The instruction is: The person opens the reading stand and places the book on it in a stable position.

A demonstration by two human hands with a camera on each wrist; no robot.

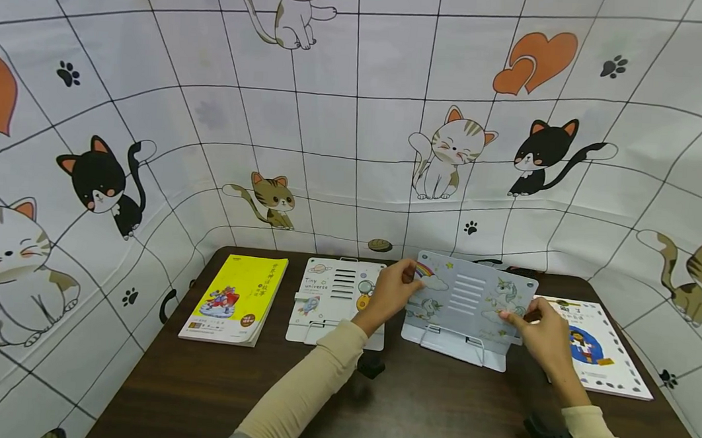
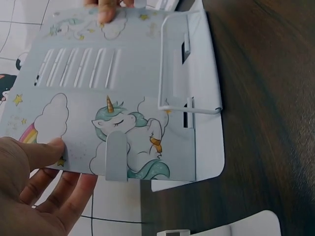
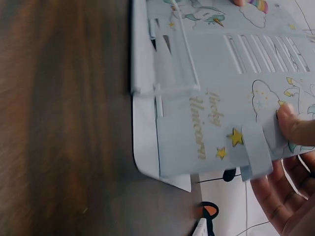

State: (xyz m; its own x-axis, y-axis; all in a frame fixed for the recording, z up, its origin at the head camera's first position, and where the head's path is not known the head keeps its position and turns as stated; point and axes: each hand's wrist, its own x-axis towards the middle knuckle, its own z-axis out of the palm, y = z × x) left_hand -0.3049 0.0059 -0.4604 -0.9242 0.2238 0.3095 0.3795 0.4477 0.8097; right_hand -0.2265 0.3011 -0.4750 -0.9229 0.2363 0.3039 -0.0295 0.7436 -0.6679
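Note:
A pale blue metal book stand (image 1: 466, 294) printed with unicorns, clouds and a rainbow leans back, its panel raised above its base plate on the table. My left hand (image 1: 392, 288) pinches the panel's left edge near the rainbow, thumb (image 2: 51, 150) on the printed face and fingers behind. At the opposite edge my right hand (image 1: 544, 332) pinches the panel, its thumb (image 3: 294, 127) over a cloud beside a side clip (image 3: 257, 152). Wire page holders (image 1: 453, 340) stick out along the lower lip. The back of the panel is hidden in the head view.
A white "Tiny universe" book stand (image 1: 317, 303) lies left of the unicorn one. Farther left is a yellow book (image 1: 240, 296). A white book (image 1: 612, 352) lies at the right, partly behind my right hand. The dark wooden table (image 1: 412, 407) meets a cat-patterned cloth (image 1: 383, 174) behind.

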